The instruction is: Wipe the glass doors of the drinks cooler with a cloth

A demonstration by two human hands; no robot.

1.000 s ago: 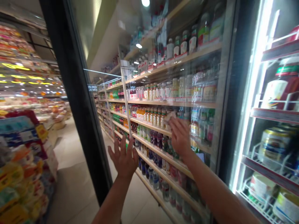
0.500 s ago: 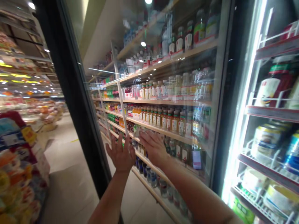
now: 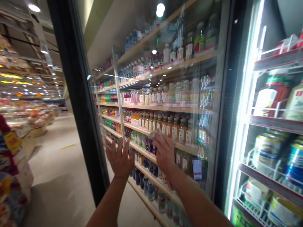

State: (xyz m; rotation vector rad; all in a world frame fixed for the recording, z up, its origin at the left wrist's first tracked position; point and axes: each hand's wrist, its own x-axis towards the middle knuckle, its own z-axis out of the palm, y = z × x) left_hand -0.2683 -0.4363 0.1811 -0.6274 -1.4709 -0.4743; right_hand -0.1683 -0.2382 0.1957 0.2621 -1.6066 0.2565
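A glass cooler door with a dark frame stands swung open before me. My left hand is open, its fingers spread on or close to the glass at the lower left. To its right, my right hand lies fairly flat against the door with a pale cloth under its fingers. Most of the cloth is hidden by the hand, which is slightly blurred. Bottles on wooden shelves show through the pane behind both hands.
At the right, the lit cooler holds bottles, cans and tubs on wire-fronted shelves. A pale rectangle shows at the door's lower right. The aisle floor runs along the left, past stacked packaged goods.
My right hand has slid to the right over the glass with the cloth, away from my left hand. My left hand stays nearly in place. The view has shifted slightly.
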